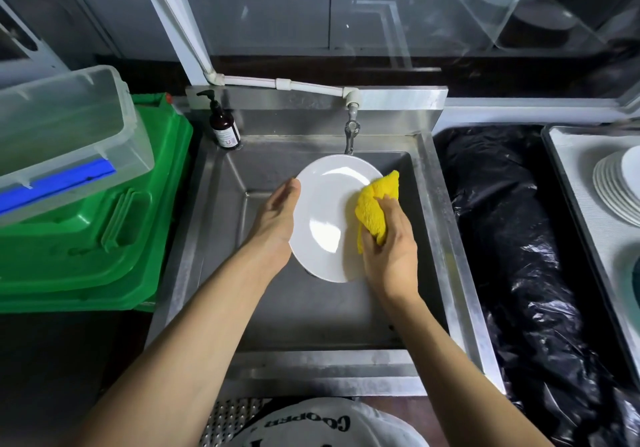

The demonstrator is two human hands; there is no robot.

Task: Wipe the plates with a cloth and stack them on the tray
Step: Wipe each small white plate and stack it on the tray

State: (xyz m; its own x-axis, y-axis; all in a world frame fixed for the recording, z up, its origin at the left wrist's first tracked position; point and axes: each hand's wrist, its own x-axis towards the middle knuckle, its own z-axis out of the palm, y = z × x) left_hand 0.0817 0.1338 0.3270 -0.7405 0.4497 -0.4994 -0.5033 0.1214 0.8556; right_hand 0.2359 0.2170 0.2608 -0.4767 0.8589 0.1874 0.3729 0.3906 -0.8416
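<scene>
In the middle of the frame, our left hand (pixel 277 218) holds the white plate (pixel 323 211) by its left edge. Its fingers go behind the plate, where we cannot see them. Our right hand (pixel 391 252) curls round the yellow cloth (pixel 375 204) and presses it on the plate's right side. The plate is tilted, shiny and above the metal sink (pixel 311 318). At the far right, more plates (pixel 613 187) sit stacked on the tray (pixel 571 162).
</scene>
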